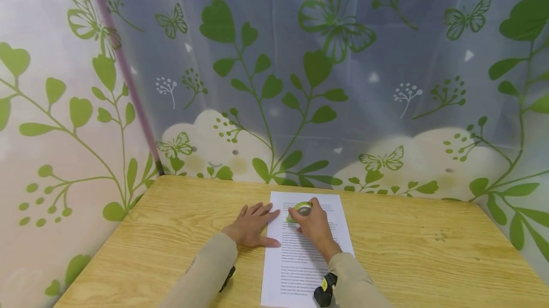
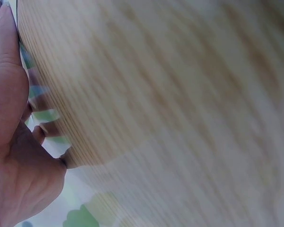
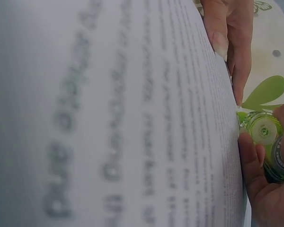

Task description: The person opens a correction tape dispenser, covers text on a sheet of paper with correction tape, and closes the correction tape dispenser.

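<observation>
A sheet of printed paper [image 1: 296, 270] lies on the wooden table in front of me. My right hand [image 1: 318, 228] grips a green, see-through correction tape [image 1: 304, 210] over the upper lines of text. In the right wrist view, a white spool shows through the case of the correction tape [image 3: 264, 130], whose tip is at the page. My left hand [image 1: 252, 227] rests with fingers spread at the left edge of the sheet, thumb and forefinger reaching onto it. In the left wrist view, that left hand [image 2: 19, 156] lies along the tabletop.
The pale wooden table [image 1: 429, 251] extends to both sides of the sheet. Behind it hangs a curtain [image 1: 274, 84] with green leaves and butterflies. A dark strap device [image 1: 325, 290] is worn on the right wrist.
</observation>
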`<state>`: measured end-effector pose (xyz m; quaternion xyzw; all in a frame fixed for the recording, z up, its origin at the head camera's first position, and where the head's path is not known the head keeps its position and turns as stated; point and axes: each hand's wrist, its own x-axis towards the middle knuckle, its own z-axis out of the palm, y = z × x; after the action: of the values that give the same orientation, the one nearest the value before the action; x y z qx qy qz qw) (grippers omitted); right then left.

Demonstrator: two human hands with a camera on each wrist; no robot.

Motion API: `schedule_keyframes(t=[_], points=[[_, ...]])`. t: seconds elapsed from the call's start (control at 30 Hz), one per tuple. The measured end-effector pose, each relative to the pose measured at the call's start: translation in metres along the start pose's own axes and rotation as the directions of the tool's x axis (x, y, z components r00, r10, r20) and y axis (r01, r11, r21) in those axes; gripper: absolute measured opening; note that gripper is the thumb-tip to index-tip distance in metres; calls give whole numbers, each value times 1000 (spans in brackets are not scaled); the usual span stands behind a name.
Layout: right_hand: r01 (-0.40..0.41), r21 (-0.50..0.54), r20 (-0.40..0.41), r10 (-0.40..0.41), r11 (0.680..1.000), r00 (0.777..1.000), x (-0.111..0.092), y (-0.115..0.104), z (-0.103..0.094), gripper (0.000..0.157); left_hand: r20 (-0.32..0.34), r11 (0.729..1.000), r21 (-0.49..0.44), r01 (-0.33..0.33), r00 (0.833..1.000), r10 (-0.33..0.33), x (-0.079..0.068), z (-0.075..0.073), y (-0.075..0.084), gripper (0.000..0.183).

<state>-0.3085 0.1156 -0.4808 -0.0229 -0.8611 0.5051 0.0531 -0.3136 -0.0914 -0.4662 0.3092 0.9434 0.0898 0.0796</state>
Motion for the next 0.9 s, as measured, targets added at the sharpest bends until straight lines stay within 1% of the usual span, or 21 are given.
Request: schedule_keyframes(t=[0.13, 0.43, 0.57, 0.9], points=[[-1, -12, 3, 1, 1000, 1000, -1, 0, -2, 49, 0, 1000, -6, -9, 1000, 9, 0, 0, 0, 88], [4, 0, 5, -4, 1000, 1000, -2, 2, -12, 47, -6, 1000, -7, -19, 1000, 19, 1, -1, 0, 87], [-6, 1, 4, 6, 1000, 1000, -2, 6, -17, 46, -3, 1000, -16, -17, 1000, 17, 1, 0, 0, 87], [1, -19, 5, -1, 1000, 1000, -1, 10, -22, 47, -9, 1000, -23, -15, 1000, 15, 0, 0, 0, 87]])
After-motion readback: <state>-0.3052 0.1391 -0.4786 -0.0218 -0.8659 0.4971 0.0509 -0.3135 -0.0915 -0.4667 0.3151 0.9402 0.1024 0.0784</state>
